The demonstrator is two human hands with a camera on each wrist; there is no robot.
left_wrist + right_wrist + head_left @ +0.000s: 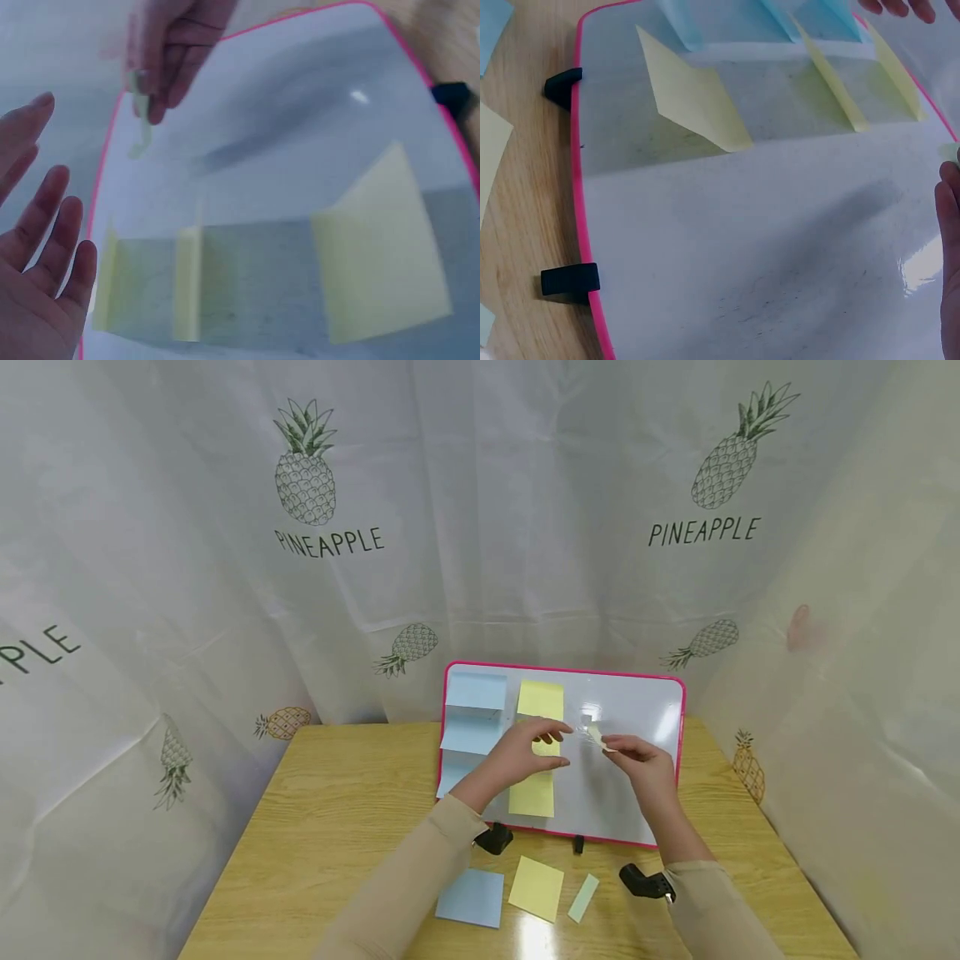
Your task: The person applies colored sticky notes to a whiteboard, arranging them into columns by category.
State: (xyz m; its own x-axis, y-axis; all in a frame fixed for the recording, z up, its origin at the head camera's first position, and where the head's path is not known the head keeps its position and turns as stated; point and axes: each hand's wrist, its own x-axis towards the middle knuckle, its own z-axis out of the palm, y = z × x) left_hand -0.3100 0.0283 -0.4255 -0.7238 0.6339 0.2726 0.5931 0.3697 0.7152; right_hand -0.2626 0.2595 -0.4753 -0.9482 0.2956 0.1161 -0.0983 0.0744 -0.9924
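Observation:
A small pale green sticky note (597, 737) is pinched between the thumb and fingertips of my right hand (641, 762), in front of the right half of a pink-framed whiteboard (626, 697). In the left wrist view the green note (141, 142) hangs curled below the fingers. My left hand (525, 752) hovers before the yellow column, thumb and fingers apart, holding nothing. Partly behind it are yellow sticky notes (540, 700); further left, blue sticky notes (476, 692) form another column. In the right wrist view, the yellow notes (694, 94) stick out from the board.
On the wooden table (352, 810), before the board, lie a blue sticky pad (471, 900), a yellow pad (537, 889) and a narrow pale green pad (582, 898). Black feet (570, 280) sit at the board's lower edge. A pineapple-print curtain (510, 527) hangs behind.

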